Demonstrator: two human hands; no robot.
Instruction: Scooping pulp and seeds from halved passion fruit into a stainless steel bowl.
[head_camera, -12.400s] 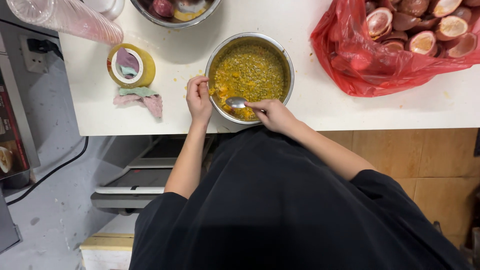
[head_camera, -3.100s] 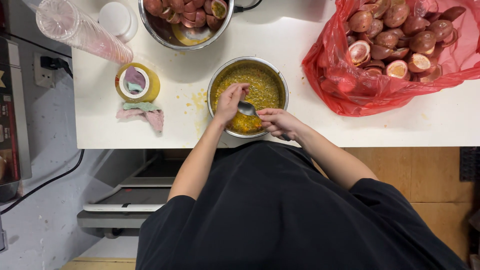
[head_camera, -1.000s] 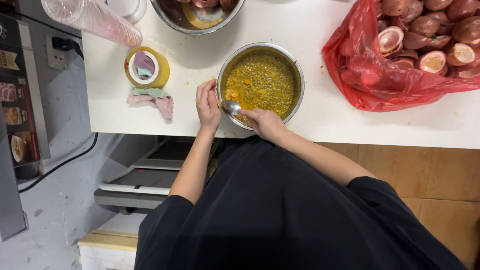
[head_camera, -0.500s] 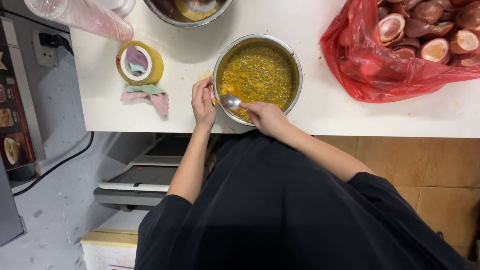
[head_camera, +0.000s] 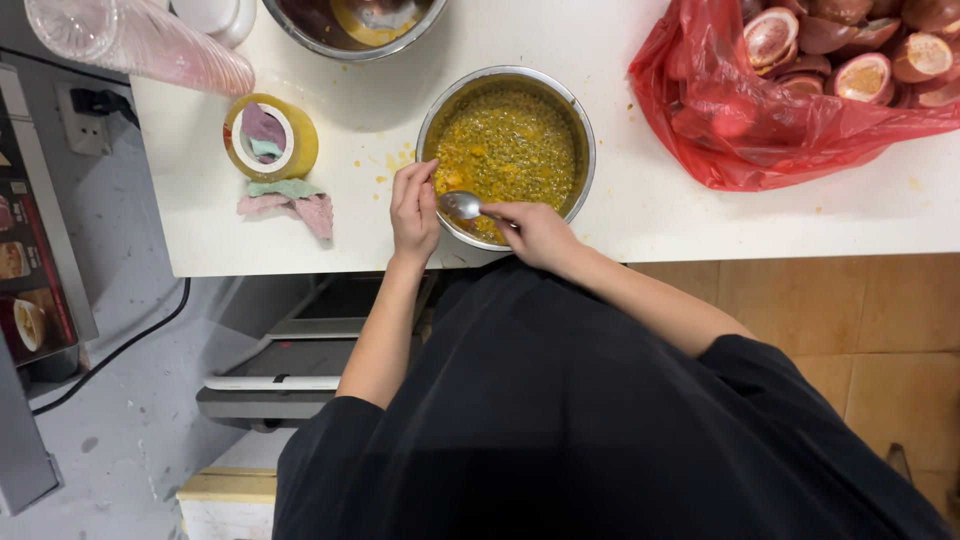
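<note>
A steel bowl (head_camera: 578, 118) full of yellow seedy fruit pulp stands near the front edge of a white counter (head_camera: 640, 215). My left hand (head_camera: 414, 210) rests against the bowl's left rim, fingers together and pointing up. My right hand (head_camera: 540, 233) is at the bowl's near rim, closed around the handle of a metal spoon (head_camera: 462, 205). The spoon's bowl points left, just inside the rim next to my left hand.
A red plastic bag (head_camera: 790, 120) of halved purple fruit shells lies at the right. A second steel bowl (head_camera: 352, 30) sits at the back. A yellow tape roll (head_camera: 270, 138), a small cloth (head_camera: 292, 200) and a stack of clear cups (head_camera: 135, 45) are at the left. Yellow drips (head_camera: 395, 163) spot the counter.
My hands stay at the bowl with the spoon. About three seconds ago my left hand reached over the pulp; it is back at the left rim now.
</note>
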